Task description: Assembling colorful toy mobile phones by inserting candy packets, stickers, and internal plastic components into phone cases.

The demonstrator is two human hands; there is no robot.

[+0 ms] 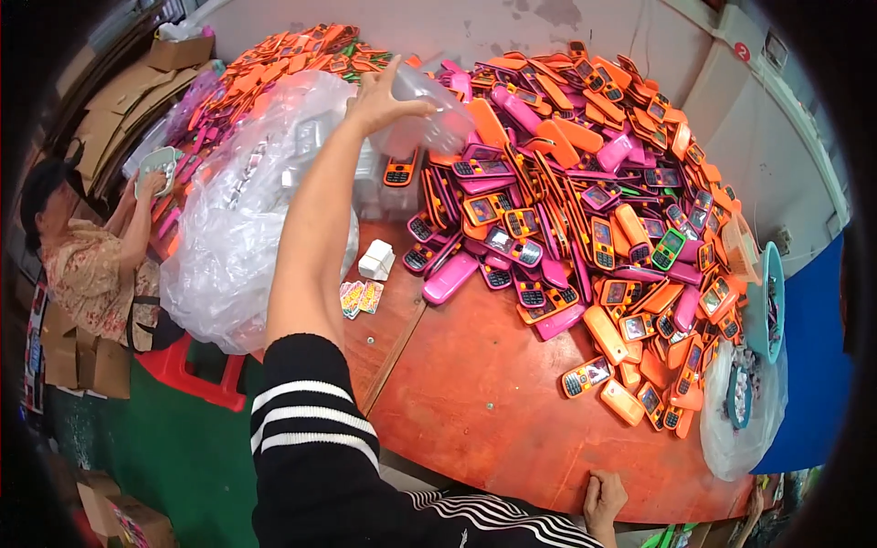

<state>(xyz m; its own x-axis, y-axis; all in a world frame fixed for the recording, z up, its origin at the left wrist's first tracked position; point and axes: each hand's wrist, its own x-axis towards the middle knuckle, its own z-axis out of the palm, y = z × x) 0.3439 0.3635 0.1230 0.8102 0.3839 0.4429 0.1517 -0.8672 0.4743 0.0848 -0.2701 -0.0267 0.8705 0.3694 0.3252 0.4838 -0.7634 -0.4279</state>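
My left hand (375, 100) is stretched far forward over the table, its thumb and fingers gripping a clear plastic tray (422, 119). More clear trays lie in the big clear plastic bag (233, 215) beside and below that hand. An orange phone (400, 170) with a dark keypad shows just under the held tray. To the right rises a large heap of orange and magenta phone pieces (566, 192), some with screens and keypads. My right hand (604, 500) rests at the near table edge, its fingers curled in with nothing visible in them.
A small white stack (376, 259) and colourful printed cards (362, 298) lie on the red-brown table (475, 402). At the right stand a teal basket (769, 301) and a clear bag (744, 411). Another person (91, 247) works at the left near a red stool (196, 370).
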